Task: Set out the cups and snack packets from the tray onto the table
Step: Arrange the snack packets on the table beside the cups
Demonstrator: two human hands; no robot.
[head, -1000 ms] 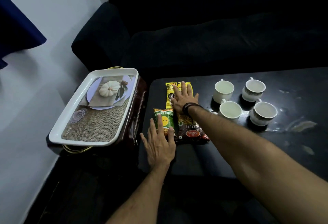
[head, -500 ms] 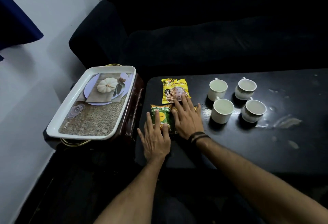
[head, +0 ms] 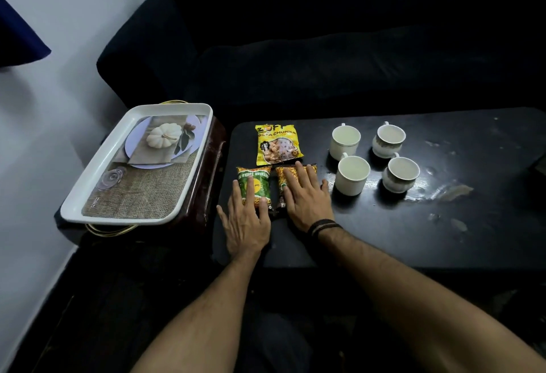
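Observation:
Three snack packets lie on the black table (head: 399,231). A yellow soya chunks packet (head: 277,143) is furthest back. In front of it lie a green packet (head: 254,183) and a dark mixture packet (head: 291,176) side by side. My left hand (head: 246,219) rests flat on the green packet's near end, fingers spread. My right hand (head: 305,195), with a dark wristband, lies flat on the mixture packet and hides most of it. Several white cups stand to the right, the nearest at the front left (head: 352,174). The white tray (head: 97,171) sits at the left with nothing loose in it.
The tray rests on a dark brown stand (head: 206,177) beside the table's left edge. A black sofa (head: 325,56) runs behind the table. A white wall (head: 59,33) is at the left. Pale smears (head: 455,191) mark the tabletop right of the cups.
My right hand drew back from the yellow packet and now lies on the mixture packet. The left hand stayed on the green packet. The camera view shifted slightly.

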